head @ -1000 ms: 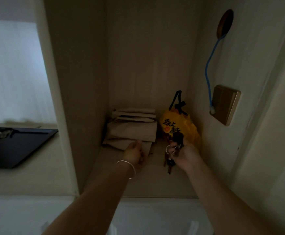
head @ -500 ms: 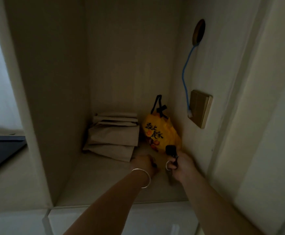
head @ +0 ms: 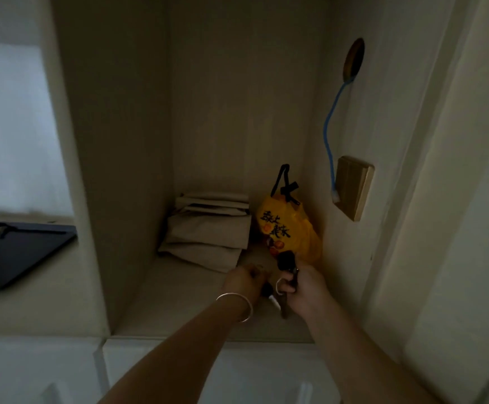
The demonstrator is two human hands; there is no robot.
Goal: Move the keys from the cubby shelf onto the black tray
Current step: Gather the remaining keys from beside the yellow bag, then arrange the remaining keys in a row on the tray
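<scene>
Inside the dim cubby shelf, my right hand grips a bunch of keys with a black fob, a metal ring and hanging keys. My left hand, a bangle on its wrist, is closed right beside it; a small dark and white piece shows under its fingers, and whether it holds that piece is unclear. The black tray lies on the ledge to the left, outside the cubby.
Folded beige paper bags lie at the cubby's back. A yellow bag with black handles stands in the right corner. On the right wall are a wooden box and a blue cable. A partition wall separates cubby and tray.
My left hand came off the paper bags and moved right to join the right hand at the keys. The view swung right, then back left, bringing the tray into sight again.
</scene>
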